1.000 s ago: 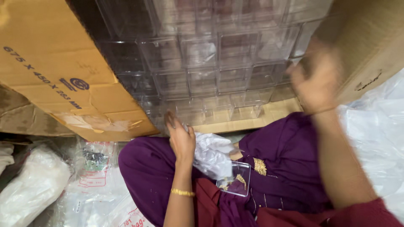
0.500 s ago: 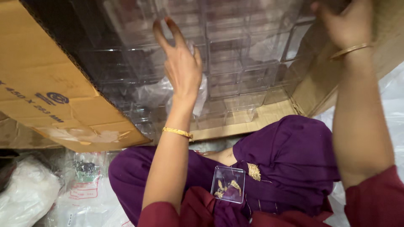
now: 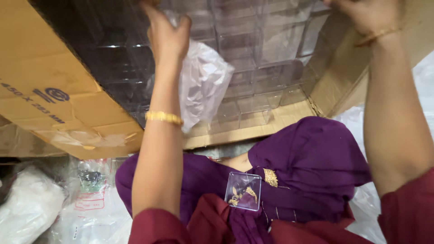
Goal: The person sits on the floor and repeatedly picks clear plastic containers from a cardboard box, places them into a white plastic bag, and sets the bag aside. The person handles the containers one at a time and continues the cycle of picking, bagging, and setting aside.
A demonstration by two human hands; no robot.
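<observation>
I stretch both arms up and forward. My left hand (image 3: 166,34) is curled shut in a grip, wrist straight. My right hand (image 3: 368,13) reaches higher, wrist bent, its fingers out of view.

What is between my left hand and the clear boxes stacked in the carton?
A crumpled clear plastic bag hangs from the left hand, draped in front of the clear boxes in the cardboard carton. Nothing else visible blocks them.
</observation>
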